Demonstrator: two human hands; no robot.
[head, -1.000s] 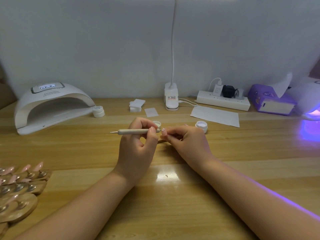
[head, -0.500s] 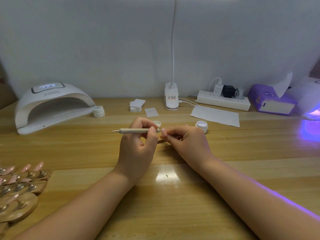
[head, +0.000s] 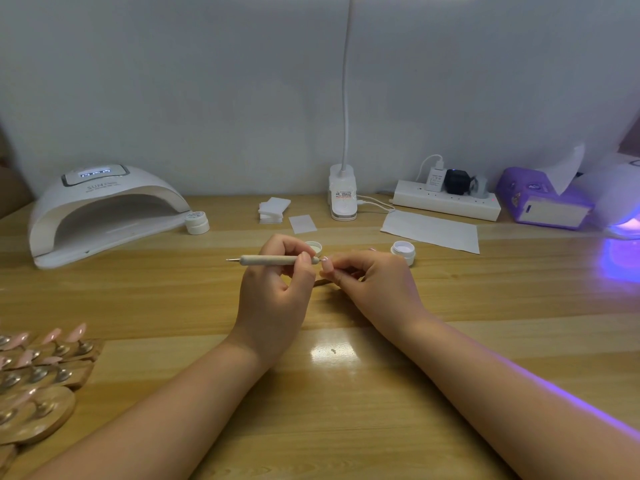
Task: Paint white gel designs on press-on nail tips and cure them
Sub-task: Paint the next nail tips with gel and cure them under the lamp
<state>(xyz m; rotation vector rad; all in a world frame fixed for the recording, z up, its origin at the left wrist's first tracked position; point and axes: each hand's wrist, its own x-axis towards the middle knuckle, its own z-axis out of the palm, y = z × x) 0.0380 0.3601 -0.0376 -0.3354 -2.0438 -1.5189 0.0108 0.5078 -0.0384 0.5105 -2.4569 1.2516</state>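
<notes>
My left hand (head: 275, 292) grips a beige dotting pen (head: 273, 260) that lies level, its right tip touching a pink nail tip (head: 327, 266). My right hand (head: 372, 285) pinches that nail tip on a small wooden holder, mostly hidden by the fingers. An open jar of white gel (head: 403, 251) stands just behind my right hand, and its lid (head: 313, 248) lies behind my left. A white curing lamp (head: 100, 211) sits at the back left. Several pink nail tips on wooden stands (head: 41, 368) lie at the left edge.
A closed white jar (head: 197, 222) stands by the lamp. White pads (head: 273, 209), a lamp base (head: 343, 199), a paper sheet (head: 431, 231), a power strip (head: 446, 200) and a purple tissue box (head: 542, 199) line the back. A second lamp (head: 623, 220) glows violet at right.
The pen has shifted slightly to the right toward the nail tip. Both hands stay in nearly the same place.
</notes>
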